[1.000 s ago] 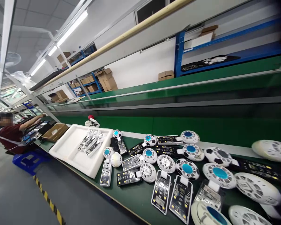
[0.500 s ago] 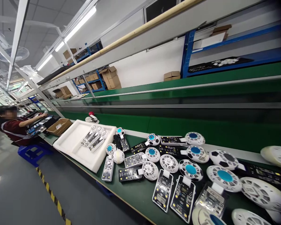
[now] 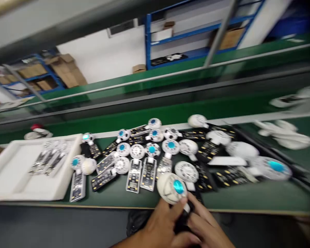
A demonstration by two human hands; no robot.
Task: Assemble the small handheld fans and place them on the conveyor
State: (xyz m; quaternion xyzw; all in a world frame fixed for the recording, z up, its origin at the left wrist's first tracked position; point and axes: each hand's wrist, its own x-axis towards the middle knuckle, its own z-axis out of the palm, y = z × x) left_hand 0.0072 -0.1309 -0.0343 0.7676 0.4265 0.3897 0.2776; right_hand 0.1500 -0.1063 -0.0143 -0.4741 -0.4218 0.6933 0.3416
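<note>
Device (image 3: 170, 188) with a round white head and blue disc is clasped by the left grip (image 3: 161, 220) and the right grip (image 3: 205, 227) near the front edge of the green table (image 3: 108, 199), where similar circuit-board units (image 3: 133, 176) are strewn beside a white foam tray (image 3: 6, 168) holding several more

Bright, apparently overhead light; heavy motion blur

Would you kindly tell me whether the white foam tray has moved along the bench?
No, it seems not: the white foam tray still lies along the bench's front edge, with the red-topped device behind it.
</note>
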